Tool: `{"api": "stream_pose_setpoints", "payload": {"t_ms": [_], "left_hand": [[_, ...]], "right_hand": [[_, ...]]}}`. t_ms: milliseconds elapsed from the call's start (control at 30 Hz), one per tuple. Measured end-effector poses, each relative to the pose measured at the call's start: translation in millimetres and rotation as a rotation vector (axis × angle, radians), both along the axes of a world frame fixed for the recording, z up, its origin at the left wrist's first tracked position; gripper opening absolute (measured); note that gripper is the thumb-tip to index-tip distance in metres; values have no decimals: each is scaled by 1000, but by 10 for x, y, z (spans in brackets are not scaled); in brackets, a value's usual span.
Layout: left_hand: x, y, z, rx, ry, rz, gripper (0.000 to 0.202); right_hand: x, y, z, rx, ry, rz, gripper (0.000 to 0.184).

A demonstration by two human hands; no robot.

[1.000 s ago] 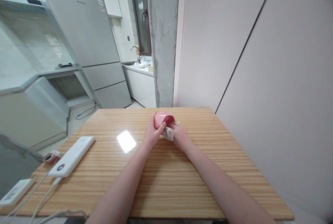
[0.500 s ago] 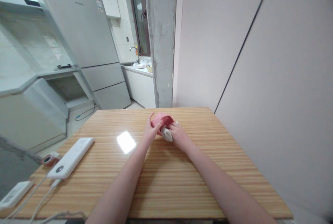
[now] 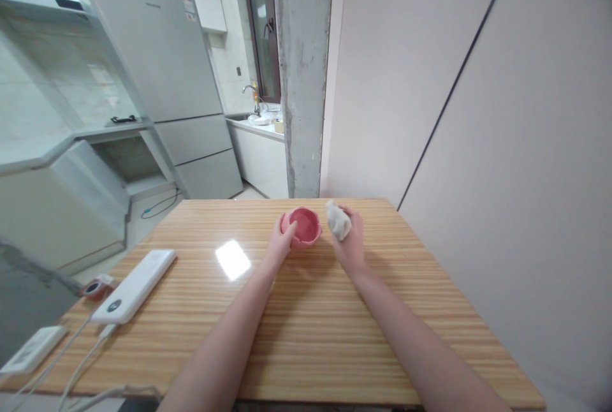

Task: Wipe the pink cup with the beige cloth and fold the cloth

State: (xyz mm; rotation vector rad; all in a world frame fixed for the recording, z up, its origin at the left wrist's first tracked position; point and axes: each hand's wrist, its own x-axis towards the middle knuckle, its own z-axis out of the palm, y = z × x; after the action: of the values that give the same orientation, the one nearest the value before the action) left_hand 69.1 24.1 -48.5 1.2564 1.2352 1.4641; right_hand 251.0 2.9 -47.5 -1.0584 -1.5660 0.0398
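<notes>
A small pink bowl (image 3: 304, 226) is held just above the far middle of the wooden table (image 3: 306, 329), its opening tilted toward me. My left hand (image 3: 280, 245) grips its left rim, thumb inside the edge. My right hand (image 3: 350, 243) is closed around a crumpled white cloth (image 3: 338, 220), lifted a little to the right of the bowl and apart from it.
A white power bank (image 3: 134, 286) lies at the table's left with cables running off the near edge. A small red-brown device (image 3: 94, 287) and a white adapter (image 3: 29, 349) sit at the left edge. A wall runs along the right side.
The bowl has turned from upside down to opening-up in my left hand. My right hand has pulled the cloth out from under it and moved right.
</notes>
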Motion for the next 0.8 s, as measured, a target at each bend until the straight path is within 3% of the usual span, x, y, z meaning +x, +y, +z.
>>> {"api": "stream_pose_setpoints", "payload": {"t_ms": [167, 367, 500, 600, 667, 800], "left_hand": [[102, -86, 69, -11, 56, -116, 43], [57, -51, 97, -65, -167, 10, 55], [136, -104, 109, -46, -290, -19, 71], [215, -159, 150, -25, -369, -138, 73], [209, -180, 197, -39, -432, -287, 68], [63, -186, 269, -181, -468, -564, 63]], "right_hand": [[9, 65, -8, -112, -194, 81, 28], [-145, -18, -1, -173, -150, 283, 32], [-307, -140, -1, -181, -130, 344, 36], [-327, -181, 16, -166, -50, 265, 25], [-273, -180, 44, -140, -40, 213, 22], [-86, -129, 112, -103, -92, 188, 19]]}}
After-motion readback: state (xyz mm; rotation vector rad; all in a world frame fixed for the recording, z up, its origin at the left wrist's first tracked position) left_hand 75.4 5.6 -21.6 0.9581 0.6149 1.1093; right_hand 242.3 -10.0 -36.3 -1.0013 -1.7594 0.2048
